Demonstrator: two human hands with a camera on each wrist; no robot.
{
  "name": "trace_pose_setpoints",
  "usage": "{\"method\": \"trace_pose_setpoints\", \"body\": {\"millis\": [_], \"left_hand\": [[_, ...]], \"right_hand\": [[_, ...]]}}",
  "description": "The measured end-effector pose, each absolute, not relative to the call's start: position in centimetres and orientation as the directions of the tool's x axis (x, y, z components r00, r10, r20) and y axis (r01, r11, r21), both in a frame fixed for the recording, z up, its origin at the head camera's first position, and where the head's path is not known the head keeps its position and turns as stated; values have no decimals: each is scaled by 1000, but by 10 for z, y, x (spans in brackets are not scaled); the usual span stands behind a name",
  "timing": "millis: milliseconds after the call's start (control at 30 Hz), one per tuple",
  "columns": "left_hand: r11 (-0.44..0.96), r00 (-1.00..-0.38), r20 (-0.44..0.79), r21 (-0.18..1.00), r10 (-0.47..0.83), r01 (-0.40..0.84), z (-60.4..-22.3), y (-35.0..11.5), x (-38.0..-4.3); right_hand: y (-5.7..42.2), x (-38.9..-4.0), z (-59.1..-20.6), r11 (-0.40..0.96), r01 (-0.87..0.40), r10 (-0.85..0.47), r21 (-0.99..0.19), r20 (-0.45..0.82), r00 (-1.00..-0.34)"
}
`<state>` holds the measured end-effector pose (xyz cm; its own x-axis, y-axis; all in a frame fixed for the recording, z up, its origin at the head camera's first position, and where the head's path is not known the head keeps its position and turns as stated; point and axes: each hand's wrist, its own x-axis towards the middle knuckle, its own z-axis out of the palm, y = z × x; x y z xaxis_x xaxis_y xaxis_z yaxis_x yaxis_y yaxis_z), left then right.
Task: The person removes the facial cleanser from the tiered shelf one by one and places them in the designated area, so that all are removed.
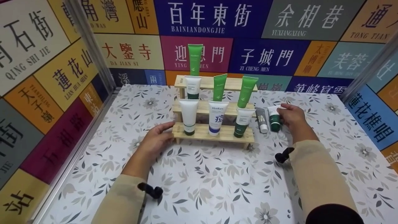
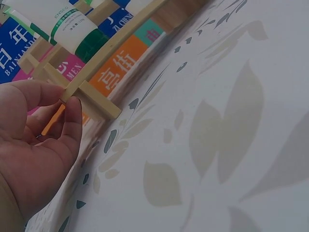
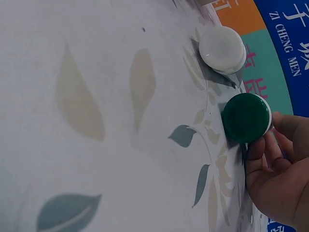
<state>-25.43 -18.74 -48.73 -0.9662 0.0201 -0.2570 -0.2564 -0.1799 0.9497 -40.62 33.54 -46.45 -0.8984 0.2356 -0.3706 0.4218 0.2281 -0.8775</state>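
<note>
My left hand (image 1: 156,138) pinches the left end of the lowest step of a wooden three-step display rack (image 1: 213,137), thumb and finger on its corner in the left wrist view. To the rack's right, my right hand (image 1: 293,119) holds a white tube with a dark green cap (image 1: 274,118) that lies on the table. Its round green cap end faces the camera in the right wrist view, with the fingers (image 3: 263,150) against its side. Beside it lies a grey tube with a white cap (image 1: 262,120).
On the lowest step stand a plain white tube (image 1: 188,116), a blue-capped tube (image 1: 217,118) and a green-capped tube (image 1: 243,123). Several more tubes, including a tall green tube (image 1: 195,59), stand on the upper steps. Behind the leaf-patterned table (image 1: 202,186) rises a sign-covered wall (image 1: 205,18).
</note>
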Motion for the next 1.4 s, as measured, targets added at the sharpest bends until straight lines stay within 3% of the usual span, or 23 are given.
{"method": "trace_pose_setpoints", "body": {"millis": [233,933,1400], "left_hand": [[-189,-969,-248,951,17,-247,-488,-187,-253],[-159,-964,-264,952,16,-263,-487,-187,-254],[-187,-970,-243,952,21,-243,-490,-186,-257]], "right_hand": [[338,-407,-467,306,427,242,-851,-364,-899],[340,-397,-443,310,484,229,-818,-430,-873],[330,-389,-412,349,404,191,-845,-358,-914]]}}
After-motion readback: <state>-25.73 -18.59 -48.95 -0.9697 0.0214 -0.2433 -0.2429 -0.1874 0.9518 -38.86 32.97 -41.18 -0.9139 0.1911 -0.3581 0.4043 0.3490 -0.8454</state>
